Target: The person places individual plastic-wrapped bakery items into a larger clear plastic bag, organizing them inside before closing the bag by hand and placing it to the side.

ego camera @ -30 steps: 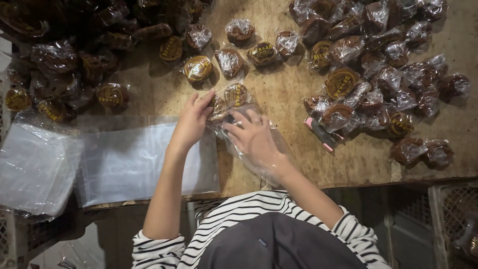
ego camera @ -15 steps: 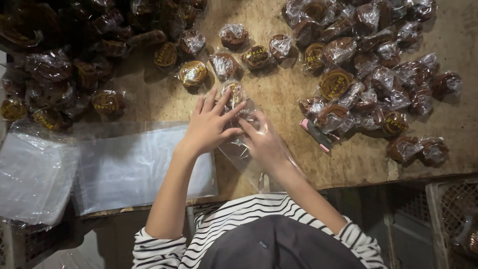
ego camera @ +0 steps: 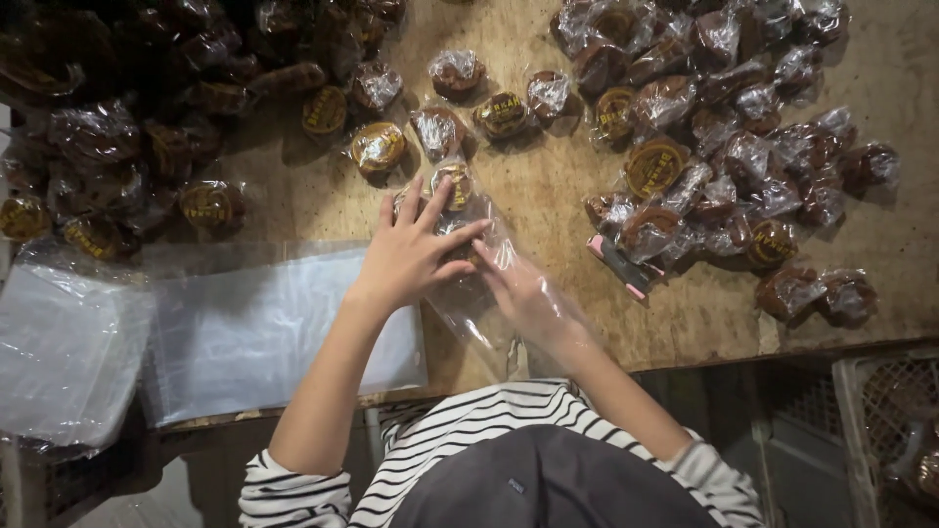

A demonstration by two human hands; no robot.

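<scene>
Left hand (ego camera: 411, 252): fingers spread, palm down, resting on the upper part of a clear bag (ego camera: 479, 284) that lies on the tabletop (ego camera: 548, 196). Right hand (ego camera: 523, 293): inside or under the bag's film; whether its fingers are curled or pinching cannot be told. The two hands are touching or nearly so at the bag's middle.

Bag: lies near the tabletop's front edge, roughly at its centre. Its far end holds wrapped brown cakes (ego camera: 452, 186), just beyond the left fingertips.

Surroundings: a loose row of wrapped cakes (ego camera: 380, 147) lies beyond the bag. A large heap (ego camera: 724, 147) lies to the right, a darker heap (ego camera: 127, 147) to the left. A pink-and-black tool (ego camera: 618, 264) lies beside the right heap. Stacks of flat clear bags (ego camera: 254, 323) lie left of the left forearm.
</scene>
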